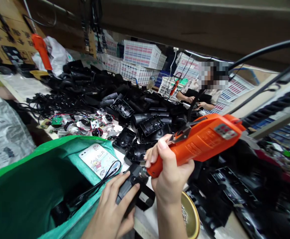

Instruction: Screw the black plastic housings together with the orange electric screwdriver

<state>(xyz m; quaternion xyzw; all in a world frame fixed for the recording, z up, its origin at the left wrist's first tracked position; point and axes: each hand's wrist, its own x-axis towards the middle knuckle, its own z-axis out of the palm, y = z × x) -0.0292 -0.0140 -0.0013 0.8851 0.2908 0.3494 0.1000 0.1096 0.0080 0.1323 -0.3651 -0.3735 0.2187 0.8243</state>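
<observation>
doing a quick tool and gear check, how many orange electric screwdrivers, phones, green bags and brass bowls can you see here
orange electric screwdrivers: 3, one in the right hand at, one hanging at, one far back at
phone: 1
green bag: 1
brass bowl: 1
total: 6

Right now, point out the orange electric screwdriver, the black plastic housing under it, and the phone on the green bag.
orange electric screwdriver [199, 142], head view, middle of its orange body.
black plastic housing [128, 186], head view, upper face beside the left hand's fingers.
phone [97, 160], head view, centre of its patterned back.
</observation>
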